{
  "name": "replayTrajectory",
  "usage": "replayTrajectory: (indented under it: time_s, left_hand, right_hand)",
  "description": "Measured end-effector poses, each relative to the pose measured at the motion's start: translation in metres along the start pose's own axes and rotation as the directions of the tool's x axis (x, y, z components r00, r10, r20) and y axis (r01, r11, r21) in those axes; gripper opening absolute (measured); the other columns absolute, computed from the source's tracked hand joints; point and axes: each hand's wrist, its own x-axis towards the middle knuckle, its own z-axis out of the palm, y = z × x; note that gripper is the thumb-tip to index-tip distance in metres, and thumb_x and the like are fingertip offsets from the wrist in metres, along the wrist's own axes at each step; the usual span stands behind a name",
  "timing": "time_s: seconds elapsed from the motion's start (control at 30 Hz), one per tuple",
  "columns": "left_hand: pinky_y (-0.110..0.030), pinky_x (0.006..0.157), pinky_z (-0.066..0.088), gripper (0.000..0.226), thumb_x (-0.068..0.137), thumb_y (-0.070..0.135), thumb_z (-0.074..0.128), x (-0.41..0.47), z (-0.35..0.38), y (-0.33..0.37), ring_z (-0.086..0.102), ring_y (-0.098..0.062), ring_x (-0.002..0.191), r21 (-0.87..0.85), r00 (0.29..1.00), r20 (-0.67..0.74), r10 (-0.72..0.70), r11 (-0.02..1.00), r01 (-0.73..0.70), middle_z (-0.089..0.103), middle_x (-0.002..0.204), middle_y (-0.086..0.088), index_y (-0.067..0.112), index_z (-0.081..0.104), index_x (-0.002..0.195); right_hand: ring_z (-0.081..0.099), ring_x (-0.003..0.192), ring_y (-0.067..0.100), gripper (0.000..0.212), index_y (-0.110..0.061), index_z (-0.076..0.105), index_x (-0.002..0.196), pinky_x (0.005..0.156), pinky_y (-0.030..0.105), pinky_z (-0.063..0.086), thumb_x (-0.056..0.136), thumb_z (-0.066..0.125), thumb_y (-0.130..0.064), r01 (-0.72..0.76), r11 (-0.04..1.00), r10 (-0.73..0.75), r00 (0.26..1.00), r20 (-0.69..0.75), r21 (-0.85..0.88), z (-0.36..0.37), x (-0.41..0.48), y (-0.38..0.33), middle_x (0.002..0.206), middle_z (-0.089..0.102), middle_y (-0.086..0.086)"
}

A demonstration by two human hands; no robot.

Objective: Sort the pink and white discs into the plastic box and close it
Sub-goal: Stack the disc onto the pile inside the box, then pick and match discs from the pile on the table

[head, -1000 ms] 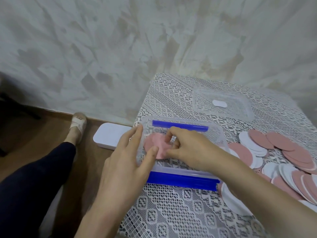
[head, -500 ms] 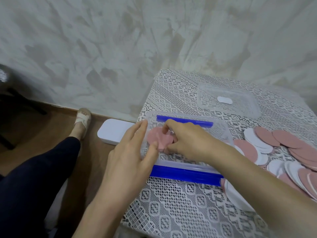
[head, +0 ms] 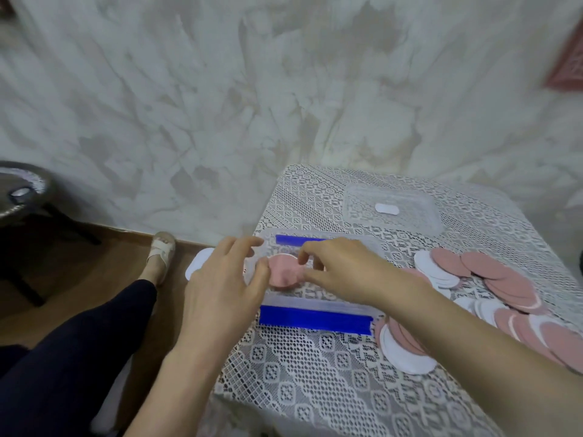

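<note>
Lace-covered table [head: 315, 389] under both hands; loose pile of pink and white discs [head: 504, 288] just right of the right forearm, clear lid [head: 410, 216] beyond the right hand [head: 350, 272], well apart from it. Open plastic box [head: 315, 302] sits under both hands. On the left hand [head: 220, 288], fingers are near straight on the box's left end with the thumb touching the pink disc [head: 282, 275]; right hand pinches that disc's right edge, disc inside the box between the two hands.

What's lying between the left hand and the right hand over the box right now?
One pink disc, seen in the head view. The left hand touches its left edge with the thumb, and the right hand pinches its right edge, inside the clear plastic box.
</note>
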Motion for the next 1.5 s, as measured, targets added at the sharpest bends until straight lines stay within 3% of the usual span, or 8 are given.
replayTrajectory:
  time_s: [0.17, 0.33, 0.43, 0.7, 0.87, 1.03, 1.3, 1.5]
  left_hand:
    - [-0.034, 0.077, 0.047, 0.036, 0.095, 0.046, 0.051, 0.004, 0.002, 0.028, 0.057, -0.015, 0.106, 0.095, 0.99, 0.053, 0.132, 0.986, -0.137, 0.06, 0.119, 0.011, 0.035, 0.055, 0.129]
    - [-0.038, 0.083, 0.051, 0.046, 0.094, 0.05, 0.051, 0.014, 0.024, 0.07, 0.057, -0.024, 0.107, 0.198, 0.948, 0.145, 0.283, 0.931, -0.308, 0.064, 0.12, 0.003, 0.027, 0.058, 0.133]
    - [-0.036, 0.081, 0.05, 0.047, 0.094, 0.054, 0.044, 0.012, 0.038, 0.096, 0.055, -0.021, 0.107, 0.137, 0.933, 0.148, 0.329, 0.927, -0.349, 0.063, 0.118, 0.007, 0.03, 0.058, 0.132]
    - [-0.034, 0.07, 0.053, 0.043, 0.09, 0.052, 0.045, -0.032, 0.096, 0.173, 0.058, -0.018, 0.091, 0.0, 0.838, 0.119, 0.533, 0.844, -0.536, 0.064, 0.105, 0.01, 0.028, 0.065, 0.12]
    - [-0.035, 0.07, 0.054, 0.038, 0.088, 0.042, 0.059, -0.053, 0.143, 0.188, 0.061, -0.022, 0.089, 0.018, 0.781, 0.211, 0.588, 0.797, -0.604, 0.067, 0.104, 0.004, 0.024, 0.066, 0.121]
    - [-0.041, 0.066, 0.052, 0.035, 0.089, 0.043, 0.051, -0.057, 0.165, 0.182, 0.057, -0.025, 0.083, 0.078, 0.771, 0.263, 0.58, 0.783, -0.617, 0.065, 0.099, 0.003, 0.023, 0.067, 0.113]
    - [-0.031, 0.073, 0.039, 0.031, 0.088, 0.038, 0.063, -0.06, 0.164, 0.184, 0.052, -0.019, 0.083, 0.12, 0.749, 0.173, 0.64, 0.741, -0.66, 0.069, 0.098, 0.002, 0.017, 0.072, 0.11]
    - [-0.032, 0.081, 0.045, 0.037, 0.091, 0.038, 0.062, -0.064, 0.161, 0.176, 0.054, -0.018, 0.094, 0.076, 0.767, 0.191, 0.613, 0.77, -0.634, 0.068, 0.111, 0.002, 0.017, 0.071, 0.12]
  right_hand:
    - [0.063, 0.095, 0.024, 0.031, -0.025, 0.06, 0.117, 0.073, 0.037, 0.049, 0.103, 0.046, -0.049, 0.04, 0.955, -0.083, 0.987, -0.135, -0.294, -0.024, -0.039, -0.001, 0.103, 0.068, -0.003]
    - [0.061, 0.101, 0.023, 0.032, -0.025, 0.057, 0.12, 0.075, 0.037, 0.047, 0.104, 0.041, -0.049, -0.024, 0.953, -0.043, 0.977, -0.211, -0.303, -0.038, -0.088, 0.023, 0.109, 0.062, -0.003]
    - [0.059, 0.102, 0.022, 0.03, -0.028, 0.056, 0.119, 0.074, 0.037, 0.046, 0.103, 0.041, -0.049, -0.096, 0.96, 0.026, 0.966, -0.258, -0.262, -0.04, -0.12, 0.051, 0.102, 0.058, -0.007]
    - [0.054, 0.113, 0.017, 0.033, -0.034, 0.054, 0.127, 0.086, 0.038, 0.049, 0.101, 0.044, -0.052, -0.28, 0.952, 0.226, 0.917, -0.33, -0.126, -0.017, -0.191, 0.128, 0.122, 0.058, -0.011]
    - [0.051, 0.109, 0.014, 0.027, -0.037, 0.054, 0.121, 0.08, 0.033, 0.046, 0.1, 0.044, -0.052, -0.343, 0.938, 0.307, 0.891, -0.336, -0.055, 0.011, -0.221, 0.166, 0.119, 0.052, -0.016]
    - [0.047, 0.104, 0.016, 0.023, -0.04, 0.053, 0.12, 0.078, 0.032, 0.042, 0.099, 0.049, -0.049, -0.36, 0.933, 0.345, 0.889, -0.301, 0.008, 0.024, -0.23, 0.181, 0.11, 0.045, -0.014]
    - [0.056, 0.097, 0.005, 0.022, -0.035, 0.066, 0.119, 0.078, 0.026, 0.036, 0.099, 0.057, -0.033, -0.413, 0.861, 0.49, 0.829, -0.269, 0.296, 0.004, -0.239, 0.208, 0.112, 0.059, -0.015]
    - [0.055, 0.105, 0.015, 0.033, -0.038, 0.058, 0.124, 0.083, 0.032, 0.039, 0.092, 0.063, -0.037, -0.536, 0.808, 0.575, 0.807, -0.132, 0.245, 0.002, -0.261, 0.211, 0.121, 0.051, -0.008]
